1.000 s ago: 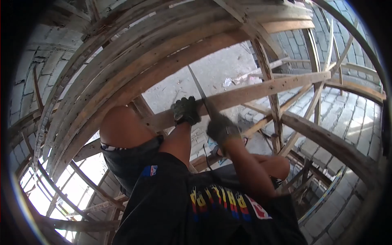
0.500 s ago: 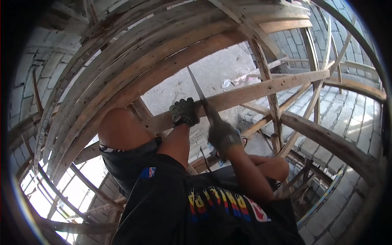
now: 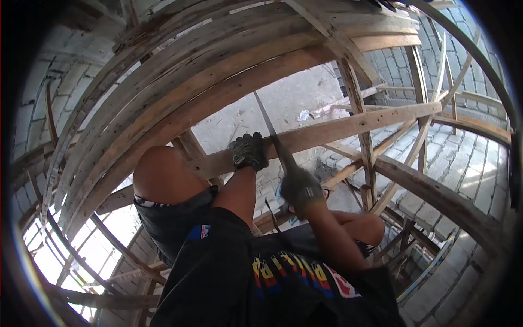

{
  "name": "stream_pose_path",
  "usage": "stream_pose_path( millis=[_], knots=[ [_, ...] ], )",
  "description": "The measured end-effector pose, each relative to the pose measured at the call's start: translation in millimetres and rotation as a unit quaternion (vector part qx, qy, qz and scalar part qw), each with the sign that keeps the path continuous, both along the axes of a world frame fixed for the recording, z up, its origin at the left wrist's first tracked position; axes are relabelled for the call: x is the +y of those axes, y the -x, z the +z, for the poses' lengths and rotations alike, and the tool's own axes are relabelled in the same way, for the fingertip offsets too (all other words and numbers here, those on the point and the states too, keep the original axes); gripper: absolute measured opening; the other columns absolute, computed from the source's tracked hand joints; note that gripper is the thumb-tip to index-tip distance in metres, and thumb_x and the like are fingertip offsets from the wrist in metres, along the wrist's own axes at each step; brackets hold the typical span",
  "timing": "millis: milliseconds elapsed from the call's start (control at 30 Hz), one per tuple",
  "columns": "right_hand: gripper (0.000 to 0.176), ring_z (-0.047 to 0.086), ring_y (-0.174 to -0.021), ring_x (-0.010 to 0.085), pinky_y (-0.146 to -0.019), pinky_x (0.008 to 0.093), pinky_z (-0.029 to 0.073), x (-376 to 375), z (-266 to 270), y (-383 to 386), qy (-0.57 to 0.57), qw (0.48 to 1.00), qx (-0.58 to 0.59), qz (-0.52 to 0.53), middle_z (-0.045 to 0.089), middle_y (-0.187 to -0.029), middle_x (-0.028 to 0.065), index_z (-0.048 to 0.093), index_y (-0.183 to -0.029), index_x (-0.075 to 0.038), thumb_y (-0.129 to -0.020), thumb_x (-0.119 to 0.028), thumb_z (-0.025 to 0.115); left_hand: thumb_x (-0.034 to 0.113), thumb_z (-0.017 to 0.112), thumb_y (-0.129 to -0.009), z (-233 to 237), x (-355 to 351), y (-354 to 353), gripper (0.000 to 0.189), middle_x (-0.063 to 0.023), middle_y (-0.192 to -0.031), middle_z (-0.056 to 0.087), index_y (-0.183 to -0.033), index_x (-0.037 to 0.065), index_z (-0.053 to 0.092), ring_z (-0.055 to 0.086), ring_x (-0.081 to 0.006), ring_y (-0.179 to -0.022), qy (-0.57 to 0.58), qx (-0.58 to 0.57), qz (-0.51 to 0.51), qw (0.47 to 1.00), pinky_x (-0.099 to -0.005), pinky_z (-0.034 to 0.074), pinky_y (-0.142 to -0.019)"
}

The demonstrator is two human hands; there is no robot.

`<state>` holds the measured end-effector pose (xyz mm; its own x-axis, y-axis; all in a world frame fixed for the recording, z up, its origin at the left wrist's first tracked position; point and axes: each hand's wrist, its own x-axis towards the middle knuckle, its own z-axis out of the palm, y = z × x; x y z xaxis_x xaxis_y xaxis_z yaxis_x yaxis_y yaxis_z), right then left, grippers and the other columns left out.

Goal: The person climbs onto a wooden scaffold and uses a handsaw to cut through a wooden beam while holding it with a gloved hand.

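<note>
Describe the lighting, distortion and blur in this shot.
Head view: fisheye bends the wooden beams into arcs, with a black rim around the picture; head view, lower left: daylight between slats is blown out white; head view, centre: the right hand on the saw looks softer than the left hand gripping the plank.

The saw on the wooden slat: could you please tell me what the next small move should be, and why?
Probably a push stroke forward: the right hand holds the saw by its handle, low near the body, its blade crosses the slat, and the left hand grips the slat beside it.
</note>
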<state>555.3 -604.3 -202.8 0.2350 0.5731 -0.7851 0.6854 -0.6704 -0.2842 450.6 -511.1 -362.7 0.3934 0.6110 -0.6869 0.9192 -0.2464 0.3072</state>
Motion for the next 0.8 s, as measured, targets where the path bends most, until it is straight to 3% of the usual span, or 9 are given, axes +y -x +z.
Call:
stream_pose_path(
  millis=[100,200,267,300,367,533,600,700,800],
  knots=[
    [0.074,0.067,-0.106,0.0509,-0.090,0.0593,0.052,-75,64,12,-0.032,0.999,0.007,0.006,0.066,-0.118,0.0362,0.027,-0.161,-0.012,-0.090,-0.002,0.048,0.035,0.091,-0.063,1,-6,-2,0.075,-0.0154,-0.124,0.067,-0.130,0.016,0.062,0.063,-0.0371,-0.121,0.012,0.009,-0.004,1.000,-0.0545,0.048,-0.102],
    [0.074,0.065,-0.112,0.0500,-0.094,0.0583,0.052,-68,57,7,-0.005,1.000,0.022,0.000,0.061,-0.130,0.0363,0.029,-0.161,-0.011,-0.090,-0.002,0.047,0.035,0.090,-0.064,-2,-10,-4,0.075,-0.0156,-0.125,0.066,-0.131,0.016,0.062,0.064,-0.0370,-0.120,0.003,0.018,-0.006,1.000,-0.0556,0.048,-0.102],
    [0.074,0.065,-0.115,0.0491,-0.098,0.0562,0.052,-20,4,-4,0.029,0.999,0.015,0.000,0.060,-0.134,0.0352,0.027,-0.161,-0.011,-0.091,-0.003,0.047,0.035,0.090,-0.064,-7,-7,-2,0.076,-0.0155,-0.125,0.066,-0.132,0.016,0.062,0.064,-0.0368,-0.120,-0.003,0.012,-0.013,1.000,-0.0558,0.048,-0.102],
    [0.074,0.066,-0.113,0.0496,-0.097,0.0567,0.052,-6,-54,-9,-0.047,0.999,-0.014,0.012,0.063,-0.129,0.0347,0.025,-0.162,-0.013,-0.092,-0.005,0.049,0.035,0.090,-0.064,-9,-6,0,0.076,-0.0153,-0.124,0.066,-0.132,0.016,0.062,0.064,-0.0366,-0.120,0.004,0.005,-0.025,1.000,-0.0557,0.048,-0.102],
    [0.080,0.068,-0.104,0.0510,-0.092,0.0592,0.051,33,-71,-14,-0.095,0.995,-0.043,0.005,0.069,-0.106,0.0343,0.023,-0.164,-0.023,-0.091,-0.008,0.054,0.036,0.090,-0.065,-18,2,-5,0.077,-0.0149,-0.124,0.067,-0.133,0.016,0.061,0.064,-0.0362,-0.121,-0.007,-0.007,-0.033,0.999,-0.0554,0.049,-0.102],
    [0.079,0.068,-0.107,0.0495,-0.093,0.0581,0.051,-18,38,7,0.092,0.996,-0.010,-0.004,0.070,-0.111,0.0315,0.022,-0.164,-0.019,-0.093,-0.010,0.055,0.037,0.090,-0.065,-2,-7,-1,0.076,-0.0145,-0.123,0.068,-0.133,0.017,0.062,0.063,-0.0360,-0.122,0.000,0.017,-0.001,1.000,-0.0548,0.048,-0.102],
    [0.080,0.069,-0.106,0.0482,-0.092,0.0590,0.051,-40,84,13,0.093,0.995,0.004,-0.026,0.071,-0.110,0.0312,0.022,-0.164,-0.021,-0.092,-0.009,0.054,0.036,0.089,-0.066,0,-6,-4,0.073,-0.0144,-0.123,0.067,-0.131,0.017,0.062,0.064,-0.0362,-0.121,0.014,0.021,-0.006,1.000,-0.0546,0.048,-0.102],
    [0.078,0.069,-0.102,0.0511,-0.090,0.0601,0.052,-43,56,7,0.032,0.999,-0.016,0.027,0.071,-0.105,0.0322,0.022,-0.163,-0.022,-0.093,-0.009,0.052,0.036,0.088,-0.067,4,-2,-6,0.070,-0.0144,-0.123,0.068,-0.129,0.017,0.062,0.064,-0.0362,-0.120,0.014,0.027,-0.003,1.000,-0.0542,0.047,-0.102],
    [0.079,0.066,-0.112,0.0508,-0.093,0.0590,0.052,20,-58,-9,-0.014,1.000,-0.007,-0.017,0.068,-0.116,0.0340,0.024,-0.163,-0.019,-0.091,-0.005,0.053,0.031,0.088,-0.064,-10,-15,-1,0.069,-0.0156,-0.121,0.068,-0.127,0.016,0.064,0.065,-0.0364,-0.118,-0.008,0.004,0.010,1.000,-0.0536,0.048,-0.102]
  ],
)
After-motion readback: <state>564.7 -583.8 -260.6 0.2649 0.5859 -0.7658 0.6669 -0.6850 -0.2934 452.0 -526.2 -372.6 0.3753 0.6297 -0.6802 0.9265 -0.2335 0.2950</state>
